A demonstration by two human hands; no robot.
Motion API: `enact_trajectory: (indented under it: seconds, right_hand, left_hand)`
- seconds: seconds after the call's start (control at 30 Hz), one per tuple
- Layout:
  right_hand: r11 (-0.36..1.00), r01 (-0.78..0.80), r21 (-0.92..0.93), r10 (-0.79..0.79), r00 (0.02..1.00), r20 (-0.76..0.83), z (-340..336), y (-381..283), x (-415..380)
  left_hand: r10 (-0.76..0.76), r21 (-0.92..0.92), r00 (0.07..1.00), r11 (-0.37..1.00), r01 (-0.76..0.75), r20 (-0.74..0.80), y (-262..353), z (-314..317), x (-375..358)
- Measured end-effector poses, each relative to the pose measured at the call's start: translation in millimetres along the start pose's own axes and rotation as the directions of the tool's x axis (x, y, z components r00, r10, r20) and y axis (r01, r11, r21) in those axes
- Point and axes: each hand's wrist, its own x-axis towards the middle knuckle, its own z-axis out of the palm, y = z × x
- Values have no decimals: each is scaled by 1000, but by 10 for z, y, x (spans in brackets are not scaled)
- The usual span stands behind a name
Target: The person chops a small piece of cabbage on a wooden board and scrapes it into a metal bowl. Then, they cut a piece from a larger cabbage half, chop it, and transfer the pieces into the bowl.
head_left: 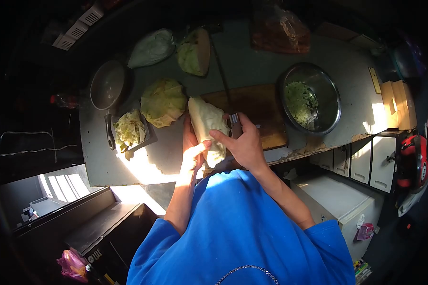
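My left hand (193,151) grips a pale cabbage wedge (205,124) from the left side, holding it just above the near edge of the table. My right hand (242,142) is closed on a knife handle (235,121); its long dark blade (221,71) points away across the wooden cutting board (261,110). The right forefinger reaches over onto the wedge.
A steel bowl (329,93) with chopped cabbage sits right of the board. A half cabbage (163,101), a small tray of leaves (129,130), an empty pan (107,85), another cabbage piece (194,52) and plastic bags (280,32) lie on the grey table (352,61).
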Motion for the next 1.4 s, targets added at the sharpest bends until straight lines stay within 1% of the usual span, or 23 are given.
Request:
enact_trajectory:
  seconds: [0.03, 0.07, 0.13, 0.17, 0.3, 0.37, 0.5, 0.57, 0.7, 0.77, 0.8, 0.87, 0.93, 0.97, 1.07, 1.1, 1.13, 1.17, 1.2, 1.27, 1.3, 1.37, 1.4]
  right_hand:
    - [994, -86, 63, 83, 995, 47, -34, -17, 6]
    - [994, -87, 64, 84, 995, 47, -52, 2, 8]
    - [968, -185, 167, 189, 982, -7, -106, 38, 17]
    - [952, -277, 130, 277, 961, 24, -173, 14, 22]
    - [952, -238, 192, 234, 971, 41, -204, -12, 26]
    - [987, -82, 137, 73, 995, 67, -154, 0, 18]
    - [956, -225, 187, 198, 968, 151, -163, -121, 19]
    - [977, -193, 91, 179, 973, 145, -176, -107, 56]
    - [990, -89, 109, 75, 989, 128, -127, -8, 85]
    - [949, -232, 214, 154, 932, 327, -162, -5, 120]
    - [947, -247, 206, 166, 924, 345, -186, -13, 114]
    - [884, -369, 288, 240, 885, 398, -206, -27, 140]
    - [859, -364, 359, 212, 893, 397, -143, 102, 126]
    - [843, -367, 393, 228, 906, 357, -144, 126, 116]
    - [844, -376, 382, 269, 914, 304, -204, 214, 122]
    - [859, -369, 355, 285, 921, 267, -234, 226, 124]
    - [873, -361, 328, 298, 927, 227, -269, 233, 135]
    - [884, -346, 314, 282, 931, 231, -312, 236, 163]
    - [886, -345, 310, 280, 930, 236, -310, 260, 180]
    - [958, -82, 275, 58, 994, 97, -288, 339, 207]
    - [958, -82, 275, 56, 993, 100, -285, 320, 226]
    - [999, 36, -31, -32, 992, 119, -266, 231, 277]
    - [999, 47, -25, -44, 991, 130, -218, 192, 296]
  left_hand:
    - [-55, -131, 998, 990, 55, 0, -11, -29, -22]
    - [-209, -256, 977, 943, 212, 39, -216, -363, -70]
    - [-215, -262, 975, 939, 221, 49, -200, -393, -69]
    - [-219, -268, 974, 936, 227, 58, -193, -406, -68]
    - [-239, -291, 966, 921, 258, 100, -170, -448, -62]
    - [-247, -301, 961, 914, 273, 124, -161, -463, -58]
    - [-261, -321, 951, 898, 301, 163, -148, -483, -54]
    - [-266, -332, 947, 889, 314, 181, -144, -489, -53]
    - [-276, -364, 938, 869, 337, 209, -139, -493, -54]
    - [-281, -391, 938, 855, 340, 202, -143, -501, -63]
    - [-285, -408, 939, 847, 340, 192, -145, -502, -71]
    - [-305, -17, 952, 952, 304, -32, 133, -44, -64]
    - [-78, 98, 988, 993, 65, 132, 114, 103, 8]
    - [-219, 187, 968, 963, 194, 123, 257, 125, 10]
    - [-289, 293, 944, 927, 234, 160, 256, 6, 27]
    - [-208, 348, 970, 925, 153, 128, 227, -81, -20]
    - [-199, 342, 973, 928, 148, 120, 284, -128, -105]
    - [-113, 657, 990, 753, 32, 81, 364, -171, -237]
    - [-20, 885, 997, 463, -56, 74, 432, -227, -381]
    - [-14, 952, 960, 132, -276, 280, 310, -556, -721]
    - [-78, 956, 977, 238, -174, 197, 273, -528, -884]
    - [-45, 968, 967, 15, -252, 252, 117, -534, -1025]
    - [-39, 955, 960, -102, -280, 277, 18, -602, -1043]
